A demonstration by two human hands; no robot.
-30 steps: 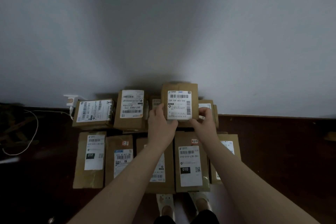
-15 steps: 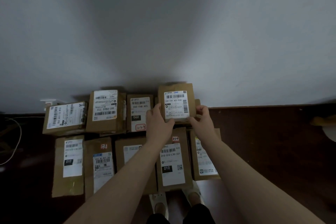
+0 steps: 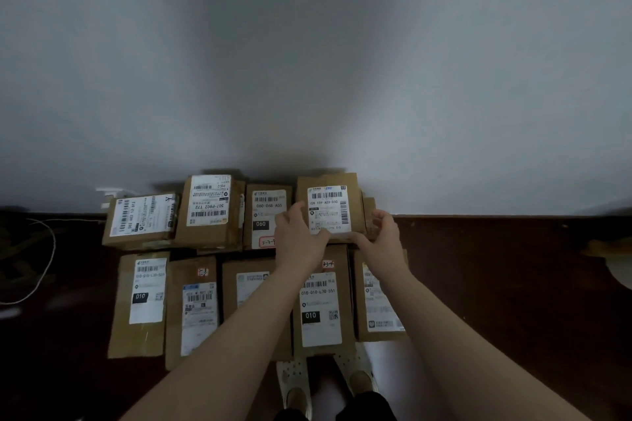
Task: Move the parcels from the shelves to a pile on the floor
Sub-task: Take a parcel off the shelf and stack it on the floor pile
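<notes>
Dark floor [image 3: 513,284] meets a grey wall [image 3: 307,79], boxes [image 3: 143,294] laid in two rows. At centre frame, back row, the left hand [image 3: 301,236] and right hand [image 3: 383,232] grip a labelled parcel [image 3: 330,208], fingers [image 3: 297,215] curled round its lower side edges. It looks light and stiff; opposite edges seem the surest hold.

Dark floor [image 3: 506,301]; cardboard parcels [image 3: 143,304] in two rows by wall [image 3: 307,79]; white cable [image 3: 52,251] at left
</notes>
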